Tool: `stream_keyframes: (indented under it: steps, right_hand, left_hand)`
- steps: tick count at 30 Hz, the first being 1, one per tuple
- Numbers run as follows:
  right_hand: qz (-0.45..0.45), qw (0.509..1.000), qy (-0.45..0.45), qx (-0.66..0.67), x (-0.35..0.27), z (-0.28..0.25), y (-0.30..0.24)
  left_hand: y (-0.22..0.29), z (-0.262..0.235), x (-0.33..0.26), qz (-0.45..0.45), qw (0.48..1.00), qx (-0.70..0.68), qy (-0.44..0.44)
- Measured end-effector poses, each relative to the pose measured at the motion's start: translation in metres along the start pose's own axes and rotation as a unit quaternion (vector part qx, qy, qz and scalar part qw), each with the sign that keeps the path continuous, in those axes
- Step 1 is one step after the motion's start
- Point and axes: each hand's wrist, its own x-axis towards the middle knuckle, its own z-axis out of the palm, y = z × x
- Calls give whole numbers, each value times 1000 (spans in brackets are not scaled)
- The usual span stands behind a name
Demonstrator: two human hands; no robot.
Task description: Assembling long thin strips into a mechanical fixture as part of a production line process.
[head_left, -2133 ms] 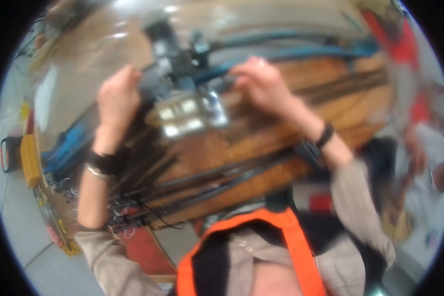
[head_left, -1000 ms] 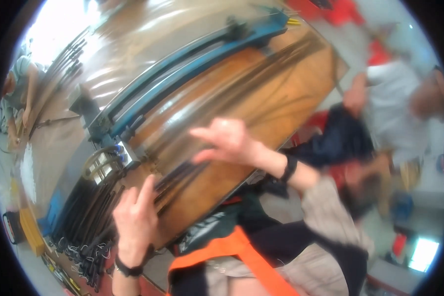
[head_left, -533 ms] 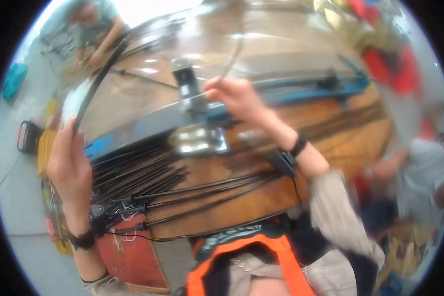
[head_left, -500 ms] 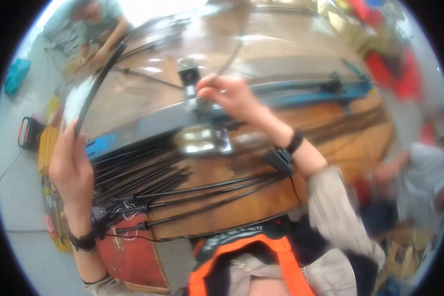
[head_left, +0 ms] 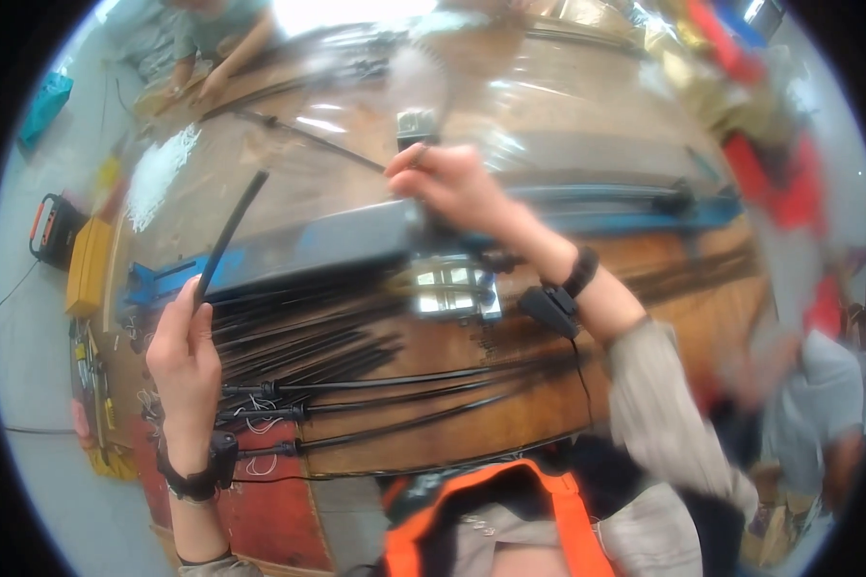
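Observation:
My left hand (head_left: 185,361) is closed around the lower end of a short black rod (head_left: 231,231), which slants up and away to the right over the table's left part. Farther right, my right hand (head_left: 452,183) has its fingers pinched together beside a small dark upright fixture (head_left: 414,125) with a shiny top. What those fingers hold, if anything, is hidden. The fixture stands at a long grey and blue rail (head_left: 346,238) running across the table. Just nearer than the rail sits a shiny metal block (head_left: 449,287). Many loose black rods (head_left: 308,332) lie between it and my left hand.
Three black rods with thicker ends (head_left: 385,396) lie along the near edge of the wooden table (head_left: 635,327). White strands (head_left: 164,173) are heaped at the far left. A yellow box (head_left: 89,267) stands beside the table. People are at the far left and right.
My left hand has come down and nearer with the black rod, whose tip has dropped towards the rail. My right hand stays by the fixture, while the whole view has shifted slightly.

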Motion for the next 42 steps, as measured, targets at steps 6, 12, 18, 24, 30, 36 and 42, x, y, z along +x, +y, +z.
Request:
stream_keyframes:
  steps: [6,12,18,24,30,36,42]
  right_hand:
    - [25,999,-31,-13,4,2,2]
    - [18,925,-265,-272,19,27,-5]
    - [-94,914,-33,-393,-40,-52,21]
    - [-40,844,8,-535,-139,-195,26]
    - [7,864,64,-499,-158,-223,29]
    - [64,862,75,-497,-159,-213,24]
    - [98,867,72,-483,-160,-213,20]
  left_hand:
    - [-5,6,6,-3,1000,10,-19]
    - [1,13,14,15,1000,-3,-7]
    - [-25,9,12,-10,998,38,-39]
    - [-6,81,44,150,983,60,-86]
    - [21,165,87,208,971,-45,-106]
    - [22,178,90,178,963,-47,-195]
    - [18,178,84,199,965,-93,-140]
